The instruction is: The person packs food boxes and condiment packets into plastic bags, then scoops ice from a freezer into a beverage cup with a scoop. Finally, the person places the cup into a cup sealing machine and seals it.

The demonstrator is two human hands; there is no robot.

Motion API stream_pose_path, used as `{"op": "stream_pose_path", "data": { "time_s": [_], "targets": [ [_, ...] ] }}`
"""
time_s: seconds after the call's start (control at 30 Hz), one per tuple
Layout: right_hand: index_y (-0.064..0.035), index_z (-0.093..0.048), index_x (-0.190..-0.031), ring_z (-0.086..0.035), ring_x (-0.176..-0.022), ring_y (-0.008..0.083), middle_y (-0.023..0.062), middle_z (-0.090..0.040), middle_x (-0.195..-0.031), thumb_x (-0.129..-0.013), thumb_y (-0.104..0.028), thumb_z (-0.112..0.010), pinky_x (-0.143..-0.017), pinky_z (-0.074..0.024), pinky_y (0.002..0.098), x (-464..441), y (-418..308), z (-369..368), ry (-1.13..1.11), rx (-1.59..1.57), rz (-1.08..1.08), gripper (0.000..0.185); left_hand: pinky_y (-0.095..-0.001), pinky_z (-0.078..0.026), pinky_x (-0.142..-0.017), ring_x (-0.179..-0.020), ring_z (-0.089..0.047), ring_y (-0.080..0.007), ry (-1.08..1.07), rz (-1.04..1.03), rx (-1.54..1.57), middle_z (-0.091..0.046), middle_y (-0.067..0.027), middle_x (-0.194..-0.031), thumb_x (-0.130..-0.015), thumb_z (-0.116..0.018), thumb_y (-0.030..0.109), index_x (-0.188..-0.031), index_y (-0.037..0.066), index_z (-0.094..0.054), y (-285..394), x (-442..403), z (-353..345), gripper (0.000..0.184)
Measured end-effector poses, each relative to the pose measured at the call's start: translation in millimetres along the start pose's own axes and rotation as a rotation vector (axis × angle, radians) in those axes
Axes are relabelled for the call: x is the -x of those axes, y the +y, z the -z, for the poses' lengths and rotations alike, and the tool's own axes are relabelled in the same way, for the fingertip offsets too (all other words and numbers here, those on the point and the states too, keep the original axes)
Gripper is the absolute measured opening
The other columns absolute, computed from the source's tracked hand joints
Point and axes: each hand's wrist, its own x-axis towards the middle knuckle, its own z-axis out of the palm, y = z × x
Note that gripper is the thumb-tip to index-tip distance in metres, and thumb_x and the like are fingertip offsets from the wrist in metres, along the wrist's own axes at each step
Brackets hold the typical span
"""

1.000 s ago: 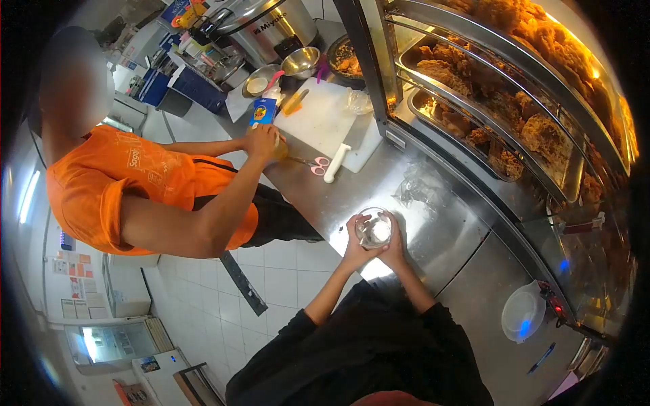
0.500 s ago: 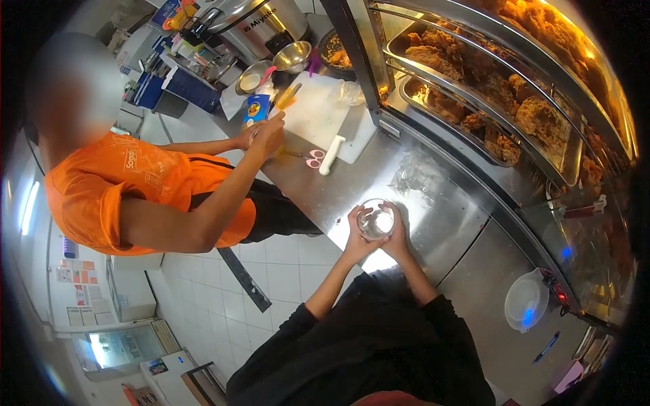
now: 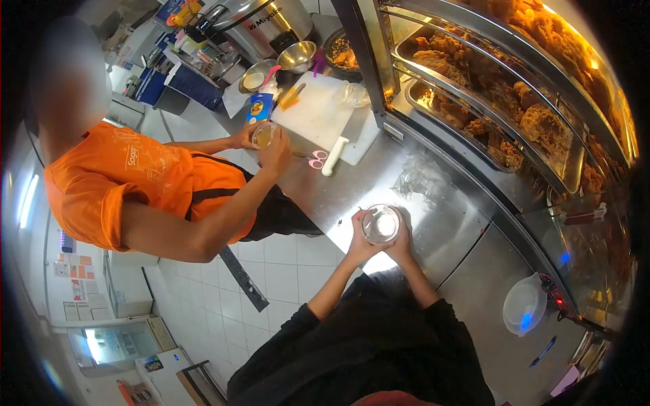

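Between both palms I hold a clear round cup (image 3: 381,224) above the steel counter (image 3: 443,227). My left hand (image 3: 359,238) wraps its near left side, with fingers curved round the wall. Around the right side curls my right hand (image 3: 402,238). Looking down into the cup, I see a bright, shiny bottom; whether it holds anything is hard to tell. A crumpled clear plastic bag (image 3: 421,181) lies on the counter just beyond my hands.
At left, a co-worker in an orange shirt (image 3: 156,176) holds a small cup (image 3: 264,135). Near them are a white cutting board (image 3: 315,111), a white-handled knife (image 3: 335,157) and pink scissors (image 3: 317,160). A glass case with fried chicken (image 3: 542,125) borders the right; a plastic lid (image 3: 525,306) lies below.
My hands and the cup have shifted only slightly. The co-worker's right hand has come lower, and the small cup they hold now shows more clearly.
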Motion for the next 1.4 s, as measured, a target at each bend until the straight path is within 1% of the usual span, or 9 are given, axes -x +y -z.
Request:
{"op": "stream_pose_path", "data": {
  "time_s": [0.27,0.6,0.8,0.83,0.93,1.0,1.07,1.27,1.4],
  "targets": [
    [-0.0008,-0.04,-0.113,-0.049,-0.1,0.0229,0.0132,-0.048,-0.108,-0.054,-0.015,-0.074,-0.085,-0.0391,0.0328,3,4,1,0.001,0.04,0.036,0.069,-0.0358,-0.031,-0.094,-0.111,-0.037,-0.0243,0.011,0.0,0.035,-0.036,-0.0144,-0.117,-0.051,-0.081,0.022,-0.116,0.005,-0.019,-18,3,-3,0.092],
    [-0.0008,-0.041,-0.112,-0.048,-0.101,0.0232,0.0129,-0.048,-0.108,-0.053,-0.017,-0.075,-0.085,-0.0391,0.0326,-10,12,-13,-0.081,0.105,0.041,0.069,-0.0366,-0.03,-0.095,-0.113,-0.036,-0.0249,0.075,-0.049,0.021,-0.036,-0.0156,-0.117,-0.053,-0.08,0.024,-0.123,0.003,-0.017,-8,0,13,0.097],
    [-0.002,-0.034,-0.117,-0.044,-0.104,0.0225,0.0125,-0.044,-0.111,-0.048,-0.014,-0.079,-0.089,-0.0368,0.0328,-29,13,-19,-0.248,-0.156,0.015,0.084,-0.0377,-0.03,-0.096,-0.116,-0.035,-0.0269,0.11,-0.028,0.062,-0.034,-0.0173,-0.123,-0.056,-0.078,0.025,-0.127,0.002,-0.017,-4,-6,26,0.097],
    [-0.0023,-0.03,-0.12,-0.043,-0.105,0.0227,0.0121,-0.042,-0.112,-0.047,-0.011,-0.08,-0.09,-0.0362,0.0333,-34,7,-19,-0.291,-0.203,-0.023,0.089,-0.0374,-0.03,-0.096,-0.118,-0.033,-0.0268,0.104,-0.028,0.094,-0.031,-0.017,-0.128,-0.056,-0.078,0.024,-0.129,0.002,-0.017,-1,-6,28,0.097],
    [-0.0027,-0.029,-0.12,-0.043,-0.105,0.0228,0.0117,-0.042,-0.112,-0.047,-0.008,-0.08,-0.09,-0.036,0.0341,-49,-13,-17,-0.326,-0.297,-0.051,0.089,-0.035,-0.033,-0.094,-0.121,-0.028,-0.0236,0.106,-0.058,0.146,-0.029,-0.0133,-0.129,-0.058,-0.077,0.018,-0.13,0.005,-0.018,6,-13,31,0.093],
    [-0.0058,-0.028,-0.121,-0.044,-0.104,0.0227,0.0112,-0.044,-0.112,-0.047,-0.007,-0.08,-0.089,-0.0359,0.035,-60,-3,-17,-0.359,-0.274,-0.06,0.091,-0.0339,-0.029,-0.096,-0.121,-0.029,-0.0234,0.136,-0.131,0.169,-0.029,-0.0142,-0.129,-0.06,-0.076,0.022,-0.129,0.002,-0.019,10,-20,33,0.092],
    [-0.008,-0.028,-0.122,-0.044,-0.104,0.0226,0.0112,-0.044,-0.111,-0.046,-0.007,-0.08,-0.088,-0.0356,0.035,-73,-17,-15,-0.421,-0.193,-0.033,0.091,-0.0334,-0.027,-0.096,-0.119,-0.03,-0.0233,0.154,-0.105,0.277,-0.03,-0.0144,-0.128,-0.06,-0.076,0.022,-0.129,0.001,-0.019,21,-28,35,0.091],
    [-0.0118,-0.028,-0.122,-0.043,-0.106,0.0222,0.0113,-0.045,-0.113,-0.045,-0.004,-0.08,-0.088,-0.0352,0.035,-110,-53,-20,-0.492,-0.233,0.054,0.093,-0.0336,-0.025,-0.097,-0.119,-0.029,-0.0237,0.271,-0.324,0.235,-0.034,-0.0139,-0.122,-0.058,-0.077,0.02,-0.127,0.003,-0.021,46,-56,44,0.09],
    [-0.0131,-0.027,-0.121,-0.043,-0.107,0.0227,0.0109,-0.044,-0.113,-0.046,-0.003,-0.079,-0.09,-0.0346,0.036,-123,-66,-26,-0.515,-0.26,0.018,0.092,-0.035,-0.029,-0.095,-0.115,-0.036,-0.0276,0.405,-0.34,0.202,-0.037,-0.0164,-0.121,-0.057,-0.076,0.028,-0.123,0.001,-0.027,51,-63,45,0.087]
  ]
}}
